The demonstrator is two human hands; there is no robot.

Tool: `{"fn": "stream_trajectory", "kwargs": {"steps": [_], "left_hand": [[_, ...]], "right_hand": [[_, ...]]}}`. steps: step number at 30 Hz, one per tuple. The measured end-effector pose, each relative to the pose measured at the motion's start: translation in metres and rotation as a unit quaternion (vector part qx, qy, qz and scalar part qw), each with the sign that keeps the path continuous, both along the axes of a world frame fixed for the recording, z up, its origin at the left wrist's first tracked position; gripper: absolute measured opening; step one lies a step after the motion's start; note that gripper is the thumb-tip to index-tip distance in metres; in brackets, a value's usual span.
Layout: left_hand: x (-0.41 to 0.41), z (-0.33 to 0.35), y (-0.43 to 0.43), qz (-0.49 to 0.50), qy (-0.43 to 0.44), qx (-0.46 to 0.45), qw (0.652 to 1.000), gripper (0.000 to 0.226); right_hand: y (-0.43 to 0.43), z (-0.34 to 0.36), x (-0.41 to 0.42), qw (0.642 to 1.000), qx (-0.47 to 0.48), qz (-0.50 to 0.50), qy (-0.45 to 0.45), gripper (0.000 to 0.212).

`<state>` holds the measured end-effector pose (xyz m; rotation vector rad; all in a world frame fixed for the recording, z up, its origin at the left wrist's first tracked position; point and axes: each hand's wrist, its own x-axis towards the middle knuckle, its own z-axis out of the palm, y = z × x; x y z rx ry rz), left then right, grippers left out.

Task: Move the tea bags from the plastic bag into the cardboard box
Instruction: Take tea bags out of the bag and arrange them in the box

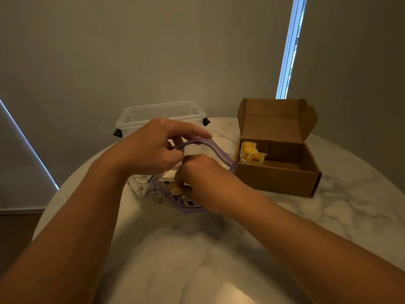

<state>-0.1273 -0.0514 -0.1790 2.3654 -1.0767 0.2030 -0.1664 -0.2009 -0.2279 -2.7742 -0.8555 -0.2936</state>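
A clear plastic bag [221,157] with a purple zip rim lies on the table's middle, its mouth held wide. My left hand [153,148] pinches the far rim of the bag between thumb and fingers. My right hand [203,183] reaches into the mouth, its fingers curled round a tea bag [176,189] inside. To the right stands the cardboard box [278,181], lid up, with several yellow-tagged tea bags [251,155] stacked in its left compartment. The box's right compartment shows nothing inside.
A clear plastic tub [161,115] with black clips stands behind the bag at the table's far edge. The round white marble table [339,216] curves off on both sides. A wall and window blinds rise behind it.
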Motion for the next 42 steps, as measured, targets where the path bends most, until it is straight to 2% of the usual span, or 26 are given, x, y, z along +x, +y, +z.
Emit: {"fn": "stream_trajectory", "kwargs": {"steps": [9,14,16,19,23,27,33,36,42], "left_hand": [[-0.003,0.001,-0.002,-0.009,0.002,-0.012,1.000,0.061],[-0.003,0.002,-0.003,-0.007,-0.002,0.002,1.000,0.062],[-0.004,0.002,-0.003,-0.005,-0.002,0.001,1.000,0.059],[-0.006,0.002,-0.004,-0.007,-0.001,-0.008,1.000,0.060],[-0.005,0.003,-0.003,-0.009,0.002,-0.011,1.000,0.059],[-0.003,0.002,-0.003,-0.006,0.003,-0.018,1.000,0.065],[-0.002,0.000,-0.003,-0.013,0.007,-0.016,1.000,0.061],[-0.002,0.000,-0.004,-0.013,0.008,-0.015,1.000,0.063],[-0.001,0.000,-0.003,-0.015,0.000,-0.010,1.000,0.061]], "right_hand": [[-0.025,0.002,-0.013,0.983,0.171,0.008,0.065,0.014],[-0.040,0.008,-0.019,0.949,0.285,-0.010,0.135,0.013],[-0.043,0.009,-0.023,0.946,0.299,-0.021,0.122,0.021],[-0.052,0.016,-0.026,0.951,0.294,-0.037,0.091,0.014],[-0.079,0.036,-0.025,0.946,0.300,-0.041,0.114,0.017],[-0.113,0.053,-0.021,0.927,0.351,-0.077,0.108,0.017],[-0.153,0.052,0.005,0.948,0.267,-0.176,-0.011,0.024],[-0.158,0.042,0.016,0.962,0.195,-0.191,-0.007,0.034],[-0.149,0.035,0.028,0.983,0.106,-0.149,0.030,0.036]]}}
